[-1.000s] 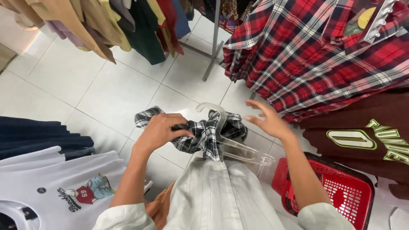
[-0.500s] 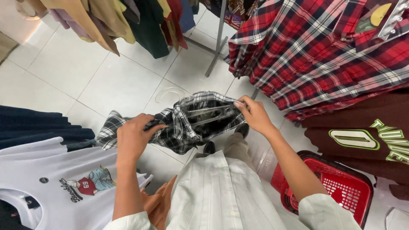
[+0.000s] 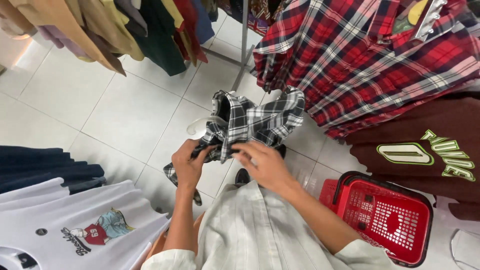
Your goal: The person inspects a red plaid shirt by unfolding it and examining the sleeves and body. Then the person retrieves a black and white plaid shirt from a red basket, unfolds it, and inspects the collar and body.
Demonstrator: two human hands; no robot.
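A black-and-white plaid shirt [image 3: 255, 120] hangs bunched in front of me, on a clear plastic hanger [image 3: 202, 123] whose arm sticks out to the left. My left hand [image 3: 189, 164] grips the shirt's lower left part. My right hand [image 3: 262, 162] pinches the cloth beside it, at the middle of the garment. A white striped garment [image 3: 250, 235] drapes over my lap or forearms below both hands.
A red shopping basket [image 3: 387, 215] stands on the white tiled floor [image 3: 120, 110] at lower right. Red plaid shirts [image 3: 370, 60] and a brown printed top [image 3: 430, 150] hang at right. A white printed shirt [image 3: 75, 230] and dark clothes [image 3: 40, 167] hang at left, more garments above.
The plaid shirt went from spread wide between my hands to bunched upright. My right hand moved left and down to meet the left hand at the shirt's middle.
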